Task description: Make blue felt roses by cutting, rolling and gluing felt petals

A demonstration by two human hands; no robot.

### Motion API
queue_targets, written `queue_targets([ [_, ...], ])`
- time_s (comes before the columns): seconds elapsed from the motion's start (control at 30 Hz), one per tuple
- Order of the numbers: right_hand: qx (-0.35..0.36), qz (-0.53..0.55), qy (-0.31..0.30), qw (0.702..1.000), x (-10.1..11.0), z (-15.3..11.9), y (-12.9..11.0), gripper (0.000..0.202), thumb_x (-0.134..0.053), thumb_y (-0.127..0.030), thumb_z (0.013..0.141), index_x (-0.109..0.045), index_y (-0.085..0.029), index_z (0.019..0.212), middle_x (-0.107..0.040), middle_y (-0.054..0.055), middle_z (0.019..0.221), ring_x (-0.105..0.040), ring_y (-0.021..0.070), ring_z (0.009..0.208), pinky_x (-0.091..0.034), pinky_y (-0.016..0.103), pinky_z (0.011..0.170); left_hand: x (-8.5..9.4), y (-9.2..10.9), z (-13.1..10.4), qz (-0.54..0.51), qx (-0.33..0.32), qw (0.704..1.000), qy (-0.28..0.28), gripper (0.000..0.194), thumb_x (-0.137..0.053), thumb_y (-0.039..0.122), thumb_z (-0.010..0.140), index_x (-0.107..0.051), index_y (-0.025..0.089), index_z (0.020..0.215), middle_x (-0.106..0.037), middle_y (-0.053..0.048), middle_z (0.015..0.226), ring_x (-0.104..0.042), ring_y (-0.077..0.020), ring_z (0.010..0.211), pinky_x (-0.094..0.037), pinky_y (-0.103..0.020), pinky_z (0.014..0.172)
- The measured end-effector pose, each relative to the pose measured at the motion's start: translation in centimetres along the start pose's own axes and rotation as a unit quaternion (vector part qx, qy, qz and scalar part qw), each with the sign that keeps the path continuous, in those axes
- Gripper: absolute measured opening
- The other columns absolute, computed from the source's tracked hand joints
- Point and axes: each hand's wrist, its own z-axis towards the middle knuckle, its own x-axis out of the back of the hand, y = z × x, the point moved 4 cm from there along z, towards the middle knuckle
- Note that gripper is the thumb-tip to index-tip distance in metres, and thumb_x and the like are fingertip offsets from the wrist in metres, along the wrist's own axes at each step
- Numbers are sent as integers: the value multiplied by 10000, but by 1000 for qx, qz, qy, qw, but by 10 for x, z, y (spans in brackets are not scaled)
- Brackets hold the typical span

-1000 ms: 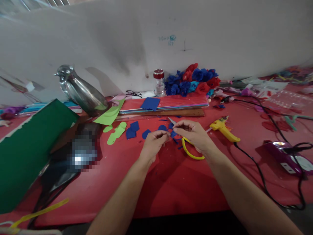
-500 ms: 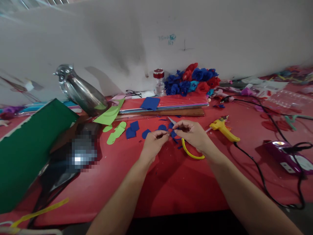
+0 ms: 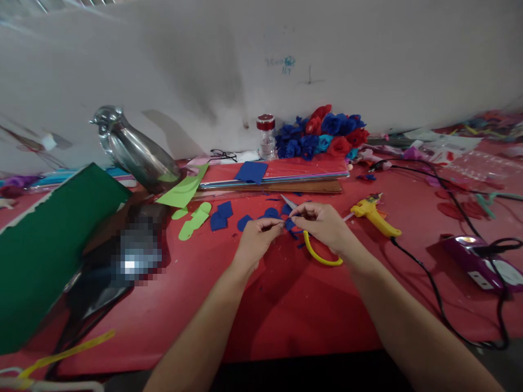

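Over the red table (image 3: 302, 321), my left hand (image 3: 258, 239) and my right hand (image 3: 321, 223) face each other with pinched fingertips almost meeting. What lies between the fingertips is too small to make out. Scissors with a yellow handle (image 3: 321, 257) lie beneath my right hand, their blades pointing up and left. Blue paper pieces (image 3: 244, 222) are spread behind and between the hands. Left of them are blue squares (image 3: 219, 220) and light green cut pieces (image 3: 199, 219).
A yellow glue gun (image 3: 376, 216) with a black cord lies at the right, near a purple power box (image 3: 478, 261). Paper flowers (image 3: 322, 133), a jar (image 3: 266, 136) and stacked sheets (image 3: 278, 175) stand behind. At the left are a metal pitcher (image 3: 137, 152) and a green box (image 3: 53, 245).
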Motion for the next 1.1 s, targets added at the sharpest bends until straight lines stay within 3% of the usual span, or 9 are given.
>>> queue_targets([
  [0.2,-4,-4,-5,1000,0,-1,-1,221,-585,-328,626,-664,-166,755,-554,-15,597,-453,108,554,-340,237,525,0,-1,0,-4,17,1000,-1,194,-655,307,670,-735,146,742,-656,-20,650,-474,-89,576,-359,-233,574],
  [0.87,-8,-14,-18,1000,-1,0,0,214,-586,-328,630,-655,-166,753,-555,-17,596,-461,111,552,-340,241,529,1,1,0,15,-2,1000,10,179,-647,300,680,-735,160,748,-647,-12,647,-476,-96,575,-371,-244,586],
  [1.1,15,-26,-11,999,-1,-1,-1,167,-566,-302,667,-640,-176,748,-555,-19,610,-462,117,576,-341,246,552,0,2,-1,-19,16,1000,-19,195,-640,303,703,-731,155,790,-645,-20,651,-466,-86,546,-378,-239,576],
])
